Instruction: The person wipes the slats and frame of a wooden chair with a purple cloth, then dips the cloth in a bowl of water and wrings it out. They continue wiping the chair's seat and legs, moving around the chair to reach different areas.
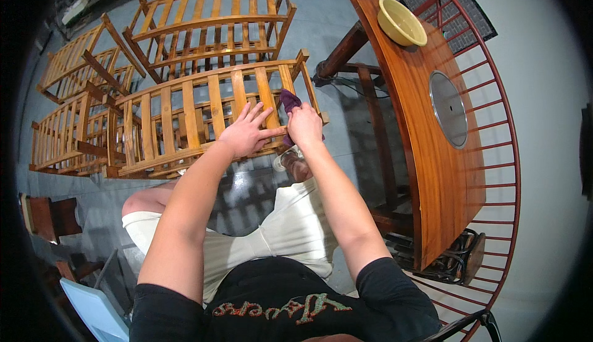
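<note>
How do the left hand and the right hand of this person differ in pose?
The left hand is spread open; the right hand is curled around a crumpled purple cloth. The right hand is closer to the right end of the brown slatted wooden rack than the left hand. Both are bare, at this rack.

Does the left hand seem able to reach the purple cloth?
Probably yes: the left hand is spread over wooden slats close by, and one end of the purple cloth sticks out beyond the right hand.
</note>
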`<action>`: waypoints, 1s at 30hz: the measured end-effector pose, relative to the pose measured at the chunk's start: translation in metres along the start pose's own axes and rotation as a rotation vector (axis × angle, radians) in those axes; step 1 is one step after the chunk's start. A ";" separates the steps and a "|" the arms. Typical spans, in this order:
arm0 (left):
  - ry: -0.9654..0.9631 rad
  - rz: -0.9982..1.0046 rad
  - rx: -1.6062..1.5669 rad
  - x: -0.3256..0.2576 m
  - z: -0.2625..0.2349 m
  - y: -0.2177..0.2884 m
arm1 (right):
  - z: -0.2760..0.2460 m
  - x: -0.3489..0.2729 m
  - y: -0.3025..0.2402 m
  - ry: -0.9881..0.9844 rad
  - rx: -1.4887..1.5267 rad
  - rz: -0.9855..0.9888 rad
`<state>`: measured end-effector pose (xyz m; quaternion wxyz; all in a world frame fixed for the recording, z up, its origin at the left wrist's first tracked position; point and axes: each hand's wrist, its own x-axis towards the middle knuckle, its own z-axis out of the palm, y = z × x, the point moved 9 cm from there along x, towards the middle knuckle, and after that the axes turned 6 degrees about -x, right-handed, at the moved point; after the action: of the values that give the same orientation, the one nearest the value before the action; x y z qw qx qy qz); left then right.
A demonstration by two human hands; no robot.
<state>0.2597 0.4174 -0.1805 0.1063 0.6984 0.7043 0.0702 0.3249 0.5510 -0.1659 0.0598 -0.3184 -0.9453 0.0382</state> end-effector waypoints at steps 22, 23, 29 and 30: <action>0.169 0.031 -0.054 -0.002 -0.009 -0.004 | -0.011 0.107 -0.002 0.278 0.415 -0.034; 0.212 -0.009 -0.170 -0.007 -0.011 -0.008 | -0.025 0.094 -0.006 0.287 0.562 -0.012; 0.548 -0.375 -1.032 -0.059 -0.013 -0.024 | -0.026 -0.006 -0.049 -0.078 1.683 0.185; 0.568 -0.408 -1.161 -0.067 -0.018 -0.014 | -0.020 -0.022 -0.054 -0.107 1.796 0.200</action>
<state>0.2418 0.3511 -0.1629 0.2862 0.3357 0.6706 0.5965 0.3133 0.4954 -0.1418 0.2381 -0.2305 -0.5292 0.7811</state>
